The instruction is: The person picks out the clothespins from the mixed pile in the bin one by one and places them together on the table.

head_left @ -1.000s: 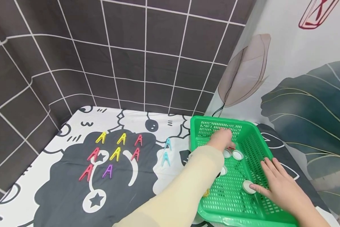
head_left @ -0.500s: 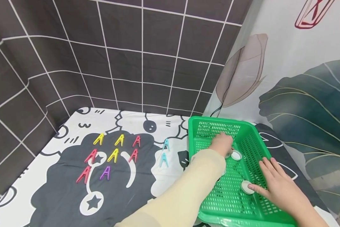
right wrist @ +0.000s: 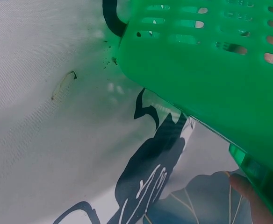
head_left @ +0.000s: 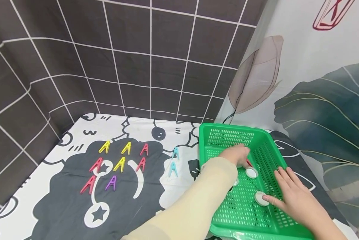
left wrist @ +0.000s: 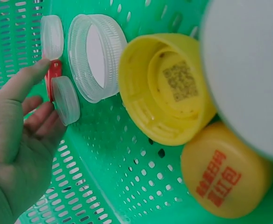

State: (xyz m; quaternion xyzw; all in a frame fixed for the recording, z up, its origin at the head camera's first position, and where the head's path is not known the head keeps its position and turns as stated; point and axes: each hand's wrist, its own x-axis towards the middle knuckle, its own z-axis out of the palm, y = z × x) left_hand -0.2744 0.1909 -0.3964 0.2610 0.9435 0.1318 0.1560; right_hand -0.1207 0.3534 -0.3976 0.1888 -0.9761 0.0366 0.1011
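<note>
My left hand [head_left: 234, 155] reaches into the green basket [head_left: 227, 233]. In the left wrist view, its thumb and fingertips pinch a red clothespin [left wrist: 54, 70], partly hidden by a small clear cap [left wrist: 66, 101]. A second clear cap [left wrist: 52, 37] and a wider clear ring-shaped cap [left wrist: 96, 28] lie close by. Two yellow bottle caps [left wrist: 136, 126] are farther right in that view, one inside up with a square code. My right hand [head_left: 300, 196] rests on the basket's right side, fingers straight over the rim, thumb inside by a white cap [head_left: 260, 198].
Left of the basket, several clothespins lie apart on the patterned cloth: yellow [head_left: 126, 148], red [head_left: 144, 150], light blue [head_left: 173, 169] and purple [head_left: 111, 183]. A dark tiled-pattern curtain [head_left: 131, 66] hangs behind. Another white cap [head_left: 251, 172] lies in the basket near my left hand.
My left hand has shifted slightly right and toward me inside the basket, and red now shows past its fingers. A white cap beside it has slid nearer. The right hand has stayed on the rim.
</note>
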